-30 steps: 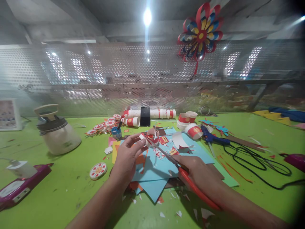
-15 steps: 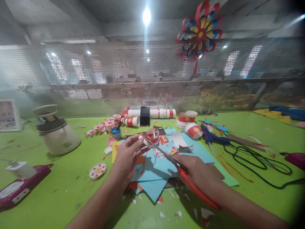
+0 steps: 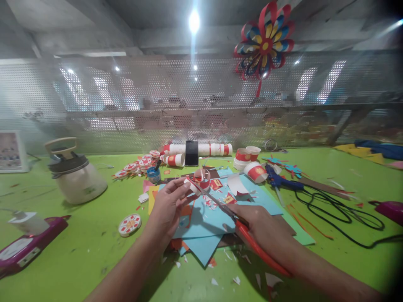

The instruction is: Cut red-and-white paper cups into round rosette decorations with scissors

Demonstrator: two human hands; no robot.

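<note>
Between thumb and fingers, my left hand [image 3: 171, 201] pinches a small red-and-white piece of cut paper cup [image 3: 192, 186]. My right hand [image 3: 260, 226] is closed round the red handles of a pair of scissors [image 3: 225, 206], whose blades point up and left to the edge of that piece. Whether the blades are parted I cannot make out. Beneath both hands lie light blue paper sheets [image 3: 201, 222], strewn with red and white scraps. A curled red-and-white paper ring [image 3: 203, 178] shows just behind the piece; whether it is joined to it is unclear.
Cut paper cups [image 3: 255, 172] and a blue glue gun [image 3: 280, 180] with a looping black cord lie to the right. A phone [image 3: 192, 153] leans on stacked cups at the back. Left are a thermos jug [image 3: 77, 176], a decorated disc [image 3: 129, 225] and a purple power strip [image 3: 34, 247].
Almost nothing differs. Both hands, the scissors and the cup piece stay in nearly the same place, with only tiny shifts.
</note>
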